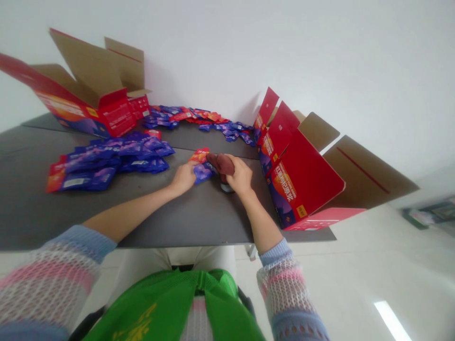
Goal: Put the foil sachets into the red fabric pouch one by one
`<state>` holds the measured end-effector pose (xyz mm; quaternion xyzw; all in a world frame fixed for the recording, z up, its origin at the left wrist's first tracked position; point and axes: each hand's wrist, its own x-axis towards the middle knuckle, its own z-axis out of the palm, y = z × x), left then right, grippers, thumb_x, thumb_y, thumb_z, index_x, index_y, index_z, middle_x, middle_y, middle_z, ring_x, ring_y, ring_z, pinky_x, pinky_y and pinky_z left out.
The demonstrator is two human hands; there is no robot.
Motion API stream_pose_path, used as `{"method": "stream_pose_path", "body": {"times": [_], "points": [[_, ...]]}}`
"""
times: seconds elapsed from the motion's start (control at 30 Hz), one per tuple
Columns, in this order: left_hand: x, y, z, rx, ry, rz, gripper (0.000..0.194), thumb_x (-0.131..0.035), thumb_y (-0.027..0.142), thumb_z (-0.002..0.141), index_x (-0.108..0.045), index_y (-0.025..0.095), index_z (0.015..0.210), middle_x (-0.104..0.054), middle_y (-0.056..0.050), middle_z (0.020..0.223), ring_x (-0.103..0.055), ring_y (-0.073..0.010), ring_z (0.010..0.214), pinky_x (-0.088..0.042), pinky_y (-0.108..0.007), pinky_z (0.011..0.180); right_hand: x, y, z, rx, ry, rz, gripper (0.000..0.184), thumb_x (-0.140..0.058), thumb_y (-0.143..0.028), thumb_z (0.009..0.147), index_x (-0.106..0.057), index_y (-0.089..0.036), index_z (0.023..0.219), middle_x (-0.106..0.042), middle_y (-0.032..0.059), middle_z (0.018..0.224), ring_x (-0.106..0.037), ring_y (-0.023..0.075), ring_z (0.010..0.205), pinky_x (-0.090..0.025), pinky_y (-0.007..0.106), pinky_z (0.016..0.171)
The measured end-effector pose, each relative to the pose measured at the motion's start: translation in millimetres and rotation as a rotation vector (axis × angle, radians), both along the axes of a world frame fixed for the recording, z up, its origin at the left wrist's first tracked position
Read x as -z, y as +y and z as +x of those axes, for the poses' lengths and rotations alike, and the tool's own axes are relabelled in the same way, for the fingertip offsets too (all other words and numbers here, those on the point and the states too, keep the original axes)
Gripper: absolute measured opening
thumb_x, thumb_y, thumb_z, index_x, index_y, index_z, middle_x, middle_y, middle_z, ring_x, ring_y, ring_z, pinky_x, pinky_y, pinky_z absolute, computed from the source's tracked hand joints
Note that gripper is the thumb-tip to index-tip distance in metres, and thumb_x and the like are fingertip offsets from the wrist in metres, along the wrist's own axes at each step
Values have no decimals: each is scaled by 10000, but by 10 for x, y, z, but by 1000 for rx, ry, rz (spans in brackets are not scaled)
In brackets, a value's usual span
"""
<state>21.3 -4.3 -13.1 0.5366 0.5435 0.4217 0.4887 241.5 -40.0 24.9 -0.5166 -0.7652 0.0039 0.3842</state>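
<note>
Near the middle of the grey table (pixel 149 213), my left hand (pixel 184 179) pinches the left edge of an orange and purple sachet (pixel 203 173). My right hand (pixel 241 176) is wrapped round a reddish-brown handheld tool (pixel 223 164) with a dark, rounded lower end; its exact kind is unclear. The tool covers the right end of the sachet, and I cannot tell whether they touch. To the left of my hands lies a large overlapping pile of purple and orange sachets (pixel 117 156). Farther back, more sachets (pixel 181 115) stretch in a curved row along the wall.
An open red carton (pixel 117 111) with raised flaps stands at the back left. On the right, open red cartons (pixel 298 175) stand close together, one flap reaching past the table's edge. A white wall (pixel 213 52) closes off the back.
</note>
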Motion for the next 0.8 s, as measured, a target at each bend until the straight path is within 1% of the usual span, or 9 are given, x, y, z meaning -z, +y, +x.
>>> {"method": "stream_pose_path", "body": {"times": [0.1, 0.17, 0.2, 0.27, 0.33, 0.47, 0.53, 0.67, 0.8], "points": [[43, 60, -13, -76, -77, -81, 246, -630, 141, 852, -682, 107, 1090, -712, -131, 907, -713, -248, 722, -624, -434, 685, 74, 31, -120, -73, -88, -33, 690, -510, -115, 772, -518, -184, 1459, -563, 88, 1480, -358, 260, 1484, -358, 437, 1194], [46, 43, 6, -69, -123, -125, 220, -609, 124, 861, -689, 93, 1063, -707, -107, 815, -682, -210, 608, -627, -439, 629, 153, 43, -227, -159, -190, -64, 736, -526, -76, 742, -510, -167, 1472, -484, 97, 1554, -177, 254, 1562, -233, 500, 1249], [37, 26, 16, -54, -143, -143, 207, -612, 105, 847, -704, 94, 1032, -709, -94, 783, -678, -202, 591, -626, -427, 625, 193, 43, -286, -215, -247, -95, 752, -536, -59, 732, -507, -162, 1476, -445, 103, 1582, -140, 252, 1572, -182, 526, 1259], [6, -9, 27, -30, -174, -168, 187, -624, 62, 801, -736, 106, 943, -724, -72, 739, -691, -201, 605, -620, -375, 632, 256, 30, -393, -311, -343, -184, 782, -536, -18, 721, -489, -157, 1489, -398, 114, 1610, -191, 237, 1563, -153, 534, 1260], [-25, -34, 26, -29, -200, -184, 206, -613, 17, 758, -752, 119, 871, -739, -56, 714, -708, -203, 637, -609, -320, 632, 281, 9, -464, -358, -394, -273, 798, -516, 18, 724, -478, -168, 1499, -403, 105, 1607, -285, 214, 1533, -212, 501, 1250], [-28, -37, 8, -8, -214, -183, 322, -548, -38, 750, -766, 130, 918, -750, -46, 728, -720, -200, 647, -619, -315, 610, 235, 16, -444, -310, -402, -347, 783, -482, 37, 740, -541, -278, 1455, -462, -4, 1573, -354, 209, 1502, -319, 489, 1210], [-4, -25, -3, 10, -234, -189, 299, -550, -28, 787, -762, 117, 941, -742, -54, 728, -709, -183, 613, -635, -347, 626, 206, 72, -365, -275, -381, -353, 748, -479, 37, 743, -605, -309, 1394, -531, -35, 1520, -406, 200, 1472, -346, 455, 1200], [52, -11, -11, -33, -319, -243, 215, -540, -14, 864, -727, 58, 940, -734, -96, 763, -706, -168, 617, -654, -421, 703, 223, 260, -107, -101, -261, -366, 552, -523, -40, 792, -717, -297, 1240, -685, -18, 1344, -601, 188, 1280, -457, 337, 1095], [93, -13, 4, -71, -397, -252, 274, -488, -13, 919, -707, 57, 1068, -753, -133, 934, -733, -177, 731, -654, -429, 758, 313, 389, 184, 134, -169, -315, 529, -524, -43, 771, -724, -257, 1211, -709, 25, 1298, -623, 205, 1241, -471, 343, 1062]]}}
